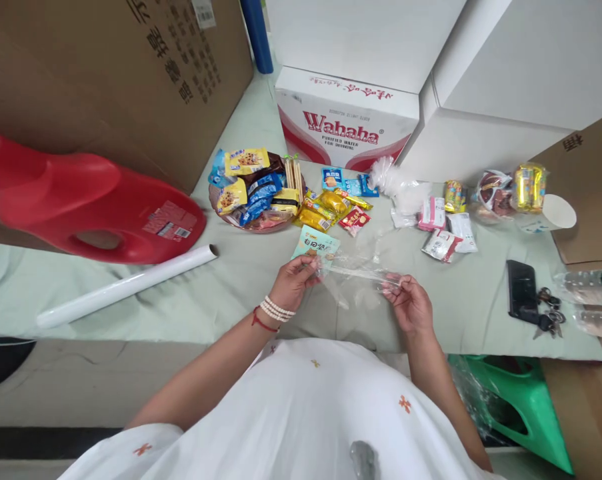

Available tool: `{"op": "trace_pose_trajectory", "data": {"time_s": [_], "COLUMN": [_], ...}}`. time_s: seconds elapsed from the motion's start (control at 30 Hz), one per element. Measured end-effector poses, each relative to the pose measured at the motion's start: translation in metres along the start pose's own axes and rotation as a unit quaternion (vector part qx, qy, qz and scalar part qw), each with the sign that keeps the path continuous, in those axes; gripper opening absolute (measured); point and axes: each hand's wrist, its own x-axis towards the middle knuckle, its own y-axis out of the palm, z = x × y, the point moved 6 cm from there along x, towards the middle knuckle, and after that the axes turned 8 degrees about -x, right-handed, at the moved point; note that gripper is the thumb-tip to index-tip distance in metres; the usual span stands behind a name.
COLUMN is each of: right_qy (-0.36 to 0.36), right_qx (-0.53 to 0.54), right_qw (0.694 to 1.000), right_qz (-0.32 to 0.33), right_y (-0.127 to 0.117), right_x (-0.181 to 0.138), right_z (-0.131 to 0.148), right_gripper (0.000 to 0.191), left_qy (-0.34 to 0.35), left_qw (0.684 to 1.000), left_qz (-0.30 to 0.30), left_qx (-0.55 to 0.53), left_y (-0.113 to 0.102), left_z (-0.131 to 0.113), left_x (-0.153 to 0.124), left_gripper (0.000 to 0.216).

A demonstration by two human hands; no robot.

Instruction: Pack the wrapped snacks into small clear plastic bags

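Note:
A clear plastic bag [358, 272] is stretched between my two hands above the pale green cloth. My left hand [295, 280] pinches one end, beside a mint-green snack packet [315, 241] lying on the cloth. Closed on the opposite end is my right hand [409, 300]. Just beyond the bag lie yellow-wrapped snacks [315, 218] and a small red packet [354, 220]. Farther left, a round plate [215, 212] carries yellow and blue snack packets [261, 193] and several thin sticks [293, 175].
A red jug [95, 207] and a white roll [128, 285] lie left. Behind stands a Wahaha water carton [348, 127]. On the right are a crumpled clear bag [401, 187], small packets [439, 244], a paper cup [555, 215], a black phone [522, 291] and keys [549, 317].

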Motion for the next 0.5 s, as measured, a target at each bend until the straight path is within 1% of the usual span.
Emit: {"op": "trace_pose_trajectory", "data": {"time_s": [0.07,0.13,0.2,0.27,0.33,0.4,0.47,0.5], "right_qy": [0.002,-0.002,-0.009,-0.013,-0.014,-0.010,-0.012,-0.034], "right_qx": [-0.013,-0.041,-0.075,-0.108,-0.137,-0.162,-0.221,-0.276], "right_qw": [1.000,0.999,0.997,0.994,0.990,0.986,0.975,0.960], "right_qz": [-0.006,-0.005,0.002,0.004,-0.008,-0.026,-0.022,-0.011], "right_y": [-0.004,-0.004,-0.001,0.001,-0.002,-0.013,-0.030,-0.040], "right_x": [-0.001,-0.003,-0.005,-0.005,-0.004,-0.003,-0.004,-0.005], "right_z": [0.001,0.003,0.005,0.006,0.008,0.011,0.018,0.024], "right_gripper": [0.019,0.021,0.022,0.023,0.023,0.024,0.027,0.027], "left_qy": [-0.060,-0.112,-0.148,-0.168,-0.180,-0.174,-0.145,-0.124], "left_qw": [0.995,0.985,0.980,0.983,0.984,0.984,0.989,0.991], "left_qz": [0.019,0.034,0.024,0.007,0.012,0.020,0.003,-0.007], "left_qx": [-0.083,-0.130,-0.129,-0.072,-0.001,0.031,0.036,0.039], "left_y": [0.002,0.009,0.015,0.019,0.022,0.022,0.015,0.009], "left_z": [-0.001,0.002,0.006,0.011,0.014,0.015,0.013,0.011], "left_x": [-0.011,-0.018,-0.019,-0.014,-0.006,0.002,0.006,0.006], "left_gripper": [0.041,0.042,0.044,0.049,0.051,0.049,0.048,0.047]}}
